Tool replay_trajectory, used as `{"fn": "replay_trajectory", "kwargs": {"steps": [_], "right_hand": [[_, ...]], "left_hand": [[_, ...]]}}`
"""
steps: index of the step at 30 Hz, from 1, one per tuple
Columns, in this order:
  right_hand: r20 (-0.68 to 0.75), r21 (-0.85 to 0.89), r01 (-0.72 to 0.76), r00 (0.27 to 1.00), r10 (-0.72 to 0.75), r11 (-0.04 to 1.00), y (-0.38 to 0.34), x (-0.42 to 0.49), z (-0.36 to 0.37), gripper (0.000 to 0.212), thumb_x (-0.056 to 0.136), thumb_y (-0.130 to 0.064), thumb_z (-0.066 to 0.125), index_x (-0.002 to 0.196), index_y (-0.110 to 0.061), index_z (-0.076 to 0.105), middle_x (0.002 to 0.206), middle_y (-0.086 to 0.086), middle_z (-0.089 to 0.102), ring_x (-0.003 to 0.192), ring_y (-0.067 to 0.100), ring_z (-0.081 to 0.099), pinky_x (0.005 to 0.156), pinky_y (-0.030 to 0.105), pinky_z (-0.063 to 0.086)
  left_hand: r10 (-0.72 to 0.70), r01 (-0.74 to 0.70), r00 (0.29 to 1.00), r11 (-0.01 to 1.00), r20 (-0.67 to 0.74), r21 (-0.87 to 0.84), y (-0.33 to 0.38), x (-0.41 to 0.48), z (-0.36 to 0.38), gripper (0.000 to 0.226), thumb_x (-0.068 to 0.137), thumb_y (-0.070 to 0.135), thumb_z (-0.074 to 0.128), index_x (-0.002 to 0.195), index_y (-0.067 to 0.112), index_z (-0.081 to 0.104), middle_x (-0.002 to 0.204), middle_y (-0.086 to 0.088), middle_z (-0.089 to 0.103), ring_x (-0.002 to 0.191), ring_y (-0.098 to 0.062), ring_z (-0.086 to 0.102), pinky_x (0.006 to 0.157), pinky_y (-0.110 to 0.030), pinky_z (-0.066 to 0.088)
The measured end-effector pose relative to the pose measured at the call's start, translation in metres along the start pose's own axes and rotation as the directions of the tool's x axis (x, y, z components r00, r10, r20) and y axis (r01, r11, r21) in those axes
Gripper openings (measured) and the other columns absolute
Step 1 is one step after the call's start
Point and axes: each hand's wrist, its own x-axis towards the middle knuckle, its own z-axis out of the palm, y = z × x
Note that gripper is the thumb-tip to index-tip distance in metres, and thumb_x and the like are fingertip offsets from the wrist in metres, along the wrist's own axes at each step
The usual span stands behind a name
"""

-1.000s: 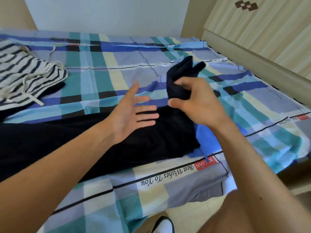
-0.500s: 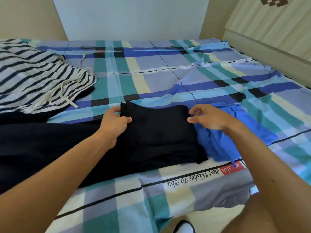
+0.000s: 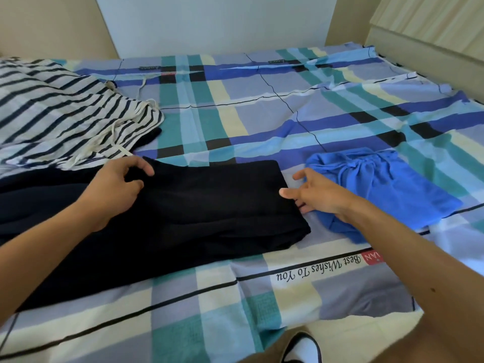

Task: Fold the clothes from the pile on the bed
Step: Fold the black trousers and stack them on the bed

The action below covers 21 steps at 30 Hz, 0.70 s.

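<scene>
The black fabric garment (image 3: pixel 209 205) lies along the near edge of the bed (image 3: pixel 235 100). Its right part is folded into a flat rectangle, while its left part runs under the left forearm and out of view. The left hand (image 3: pixel 117 184) rests on the fold's far left corner, fingers curled; dark on dark, whether they pinch cloth cannot be told. The right hand (image 3: pixel 319 197) sits at the fold's right edge, fingers spread and loose. Its wrist covers part of a crumpled bright blue garment (image 3: pixel 392 189) just beside. A white garment with navy stripes (image 3: pixel 65 113) is cut off at the left. The bed wears a plaid sheet in blue, teal and cream, with pale walls (image 3: pixel 209 22) behind and a light wooden panel (image 3: pixel 432 22) on the right.
</scene>
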Motion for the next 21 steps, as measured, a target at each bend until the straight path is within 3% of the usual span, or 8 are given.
{"fn": "replay_trajectory", "kwargs": {"steps": [3,5,8,11,14,16,18,21], "right_hand": [[-0.014,0.056,0.079,0.997,-0.078,0.995,-0.002,0.002,0.015,0.073,0.084,-0.033,0.078,0.140,-0.022,0.032,0.090,0.005,0.068,0.077,0.011,0.072,0.065,0.029,0.061],[0.030,0.099,0.139,0.989,-0.143,0.985,-0.005,0.001,0.026,0.075,0.084,-0.027,0.079,0.141,-0.031,0.030,0.092,0.004,0.071,0.075,0.008,0.072,0.058,0.023,0.056],[0.093,0.134,0.253,0.959,-0.266,0.958,-0.007,0.000,0.035,0.073,0.084,-0.016,0.079,0.139,-0.038,0.037,0.119,0.001,0.066,0.101,0.008,0.069,0.080,0.025,0.058],[0.164,0.116,0.298,0.935,-0.315,0.947,-0.009,-0.002,0.037,0.057,0.084,-0.009,0.077,0.130,-0.036,0.058,0.131,-0.006,0.062,0.118,0.008,0.061,0.099,0.027,0.052],[0.209,0.073,0.256,0.941,-0.266,0.964,-0.013,-0.004,0.036,0.051,0.083,-0.003,0.075,0.124,-0.033,0.068,0.133,-0.008,0.062,0.125,0.010,0.057,0.109,0.031,0.044],[0.170,0.058,0.252,0.951,-0.258,0.966,-0.016,-0.004,0.031,0.058,0.081,0.001,0.075,0.127,-0.033,0.067,0.135,-0.009,0.061,0.127,0.007,0.054,0.112,0.030,0.041],[0.131,0.068,0.270,0.952,-0.277,0.960,-0.021,-0.006,0.021,0.063,0.080,0.005,0.073,0.129,-0.034,0.066,0.136,-0.010,0.060,0.124,0.000,0.055,0.107,0.022,0.044],[0.069,0.074,0.275,0.958,-0.280,0.959,-0.026,-0.008,-0.007,0.067,0.080,0.011,0.068,0.129,-0.034,0.066,0.131,-0.012,0.063,0.114,-0.006,0.060,0.087,0.007,0.047]], "left_hand": [[-0.024,0.024,1.000,0.991,-0.001,0.130,-0.020,-0.008,-0.014,0.036,0.091,-0.003,0.052,0.092,0.028,0.070,0.073,-0.009,0.068,0.037,-0.014,0.048,0.038,-0.020,0.039],[-0.052,0.052,0.999,0.983,-0.003,0.174,-0.030,-0.012,-0.018,0.031,0.093,0.004,0.055,0.094,0.030,0.070,0.077,-0.009,0.070,0.039,-0.009,0.051,0.040,-0.021,0.041],[-0.061,0.045,0.996,0.967,0.058,0.251,-0.037,-0.016,-0.012,0.013,0.092,0.029,0.067,0.104,0.025,0.070,0.108,-0.002,0.070,0.089,-0.015,0.065,0.078,-0.027,0.049],[-0.072,0.030,0.991,0.937,0.110,0.348,-0.037,-0.022,-0.003,0.058,0.079,0.057,0.072,0.124,0.021,0.061,0.125,-0.002,0.058,0.116,-0.023,0.057,0.101,-0.038,0.044],[-0.095,0.036,0.990,0.880,0.102,0.474,-0.036,-0.029,0.003,0.082,0.073,0.073,0.066,0.137,0.027,0.046,0.140,-0.006,0.041,0.121,-0.033,0.054,0.099,-0.049,0.047],[0.008,-0.001,1.000,0.784,-0.008,0.621,-0.034,-0.037,0.011,0.086,0.076,0.072,0.061,0.143,0.023,0.038,0.150,-0.009,0.028,0.128,-0.037,0.045,0.096,-0.053,0.046],[0.223,-0.094,0.973,0.643,-0.068,0.760,-0.028,-0.046,0.021,0.084,0.081,0.065,0.056,0.147,0.018,0.032,0.159,-0.014,0.016,0.140,-0.040,0.028,0.103,-0.054,0.037],[0.387,-0.328,0.918,0.626,0.083,0.707,-0.017,-0.057,0.046,0.071,0.092,0.057,0.043,0.151,0.021,0.031,0.164,-0.010,0.013,0.151,-0.032,0.011,0.118,-0.050,0.019]]}}
